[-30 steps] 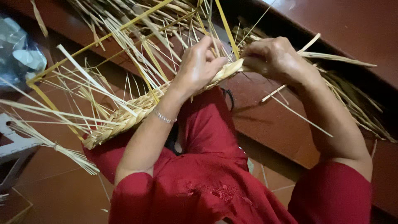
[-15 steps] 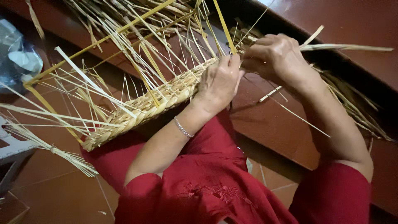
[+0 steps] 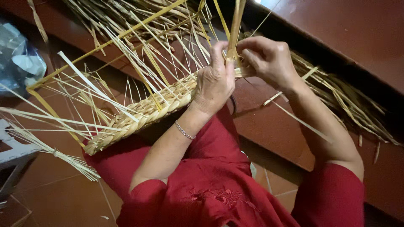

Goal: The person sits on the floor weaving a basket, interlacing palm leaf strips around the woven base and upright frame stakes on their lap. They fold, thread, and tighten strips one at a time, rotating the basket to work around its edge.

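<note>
A seated person in red clothing works the end of a long, pale-gold braided band of woven straw (image 3: 143, 111), which runs from the hands down toward 8 o'clock across the lap. The left hand (image 3: 215, 80) is closed around the band's working end, thumb and fingers clamping the plait; the right hand (image 3: 267, 59) pinches the base of a flat yellow upright straw strip (image 3: 235, 25) that rises toward 12 o'clock, just where it meets the weave. The step in hand looks like folding or tucking that strip into the braid, and the next move would call for a firm hold on the plait by the left hand while the right bends the strip across without splitting it.

Loose, thin straw ends (image 3: 97, 92) fan out from the band toward 9 and 10 o'clock (many of them crossing one another), and these could snag the working strip. A thin silver bracelet (image 3: 184, 130) sits on the left wrist. A heap of dry straw stalks (image 3: 345, 101) lies at 3 o'clock along a dark red tiled step (image 3: 336, 29), and a crumpled clear plastic bag (image 3: 21, 63) rests at 9 o'clock.
</note>
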